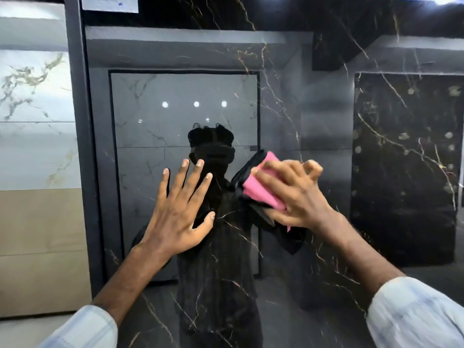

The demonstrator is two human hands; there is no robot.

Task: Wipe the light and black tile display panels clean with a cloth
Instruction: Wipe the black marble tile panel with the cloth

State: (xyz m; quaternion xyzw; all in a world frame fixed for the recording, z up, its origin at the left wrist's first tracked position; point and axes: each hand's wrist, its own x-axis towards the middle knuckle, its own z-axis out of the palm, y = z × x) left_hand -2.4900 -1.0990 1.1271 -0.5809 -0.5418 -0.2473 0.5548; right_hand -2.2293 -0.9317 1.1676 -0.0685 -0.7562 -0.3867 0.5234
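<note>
A glossy black tile panel (288, 84) with thin gold veins fills most of the view and mirrors the room. My left hand (178, 212) lies flat against it, fingers spread and straight. To its right, my right hand (296, 194) grips a folded pink cloth (261, 189) and presses it on the black panel at about the same height. The hand is slightly blurred. A light marble tile panel (32, 96) stands at the far left, beyond a dark frame post (80, 121).
Below the light panel is a beige tile section (40, 247). A white paper label (110, 3) is stuck at the top left of the black panel. Reflections of ceiling lights and other tile displays show in the gloss.
</note>
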